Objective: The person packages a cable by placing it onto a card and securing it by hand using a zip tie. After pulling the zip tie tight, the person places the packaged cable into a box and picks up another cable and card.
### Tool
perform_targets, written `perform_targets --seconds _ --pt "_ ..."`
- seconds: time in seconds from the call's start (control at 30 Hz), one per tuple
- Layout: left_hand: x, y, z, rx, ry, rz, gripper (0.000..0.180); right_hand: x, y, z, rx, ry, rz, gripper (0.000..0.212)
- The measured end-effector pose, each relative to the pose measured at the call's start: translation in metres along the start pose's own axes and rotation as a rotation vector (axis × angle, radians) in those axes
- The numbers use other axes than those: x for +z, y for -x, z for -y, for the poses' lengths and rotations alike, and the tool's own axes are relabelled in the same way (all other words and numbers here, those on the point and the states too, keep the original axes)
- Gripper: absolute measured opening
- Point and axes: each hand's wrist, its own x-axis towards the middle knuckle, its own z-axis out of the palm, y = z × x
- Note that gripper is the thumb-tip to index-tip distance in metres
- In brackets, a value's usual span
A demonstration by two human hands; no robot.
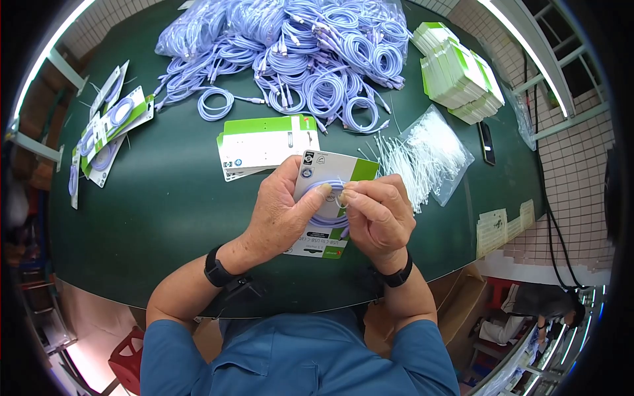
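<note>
At the centre of the view, just above the near edge of the worktop [165, 218], we see both hands closed on one backing card [333, 173], white with a green corner, held tilted over the green surface. The left hand [281, 214] grasps the card from its nine o'clock side, thumb pressed across the front. The right hand [376, 214] grips it from three o'clock, its thumb and forefinger pinched at a coiled pale lilac cable [327, 221] that lies against the card's face; the two thumbs nearly meet over the coil. Each wrist wears a dark band.

Just beyond the hands, at twelve o'clock, lies a small stack of blank cards [264, 142], white with green top edges. At two o'clock from the hands sits a clear bag of white ties [432, 148], with loose ties spilling beside it toward the cards. Farther out at one o'clock rises a block of stacked card packs [462, 76], and a dark phone [487, 142] lies between that block and the bag. Across the far worktop at twelve o'clock spreads a big heap of coiled lilac cables [310, 59]. Well apart at ten o'clock, finished carded cables [109, 125] lie in a loose row.
</note>
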Motion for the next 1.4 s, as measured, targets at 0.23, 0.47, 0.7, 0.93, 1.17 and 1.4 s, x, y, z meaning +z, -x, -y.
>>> perform_targets --seconds 0.23,0.47,0.7,0.93,1.17,1.4 --pt "0.000 0.001 0.002 0.039 -0.112 -0.004 0.026 0.001 0.000 -0.003 0.022 0.010 0.009 0.035" --pt "0.003 -0.002 0.002 0.102 -0.181 -0.011 0.027 0.002 -0.002 -0.005 0.039 -0.008 0.011 0.025" --pt "-0.004 -0.002 0.015 0.149 -0.251 -0.002 0.030 -0.002 -0.006 -0.006 0.224 -0.160 0.098 0.025" --pt "-0.004 0.000 0.011 0.099 -0.221 -0.014 0.030 -0.003 -0.006 0.003 0.032 0.090 0.173 0.025" --pt "-0.002 -0.005 0.011 0.068 -0.190 0.006 0.030 -0.001 -0.005 -0.006 0.126 -0.006 0.133 0.024" --pt "-0.006 -0.003 0.012 0.086 -0.226 -0.002 0.030 -0.005 -0.006 -0.010 0.195 -0.169 0.186 0.022"
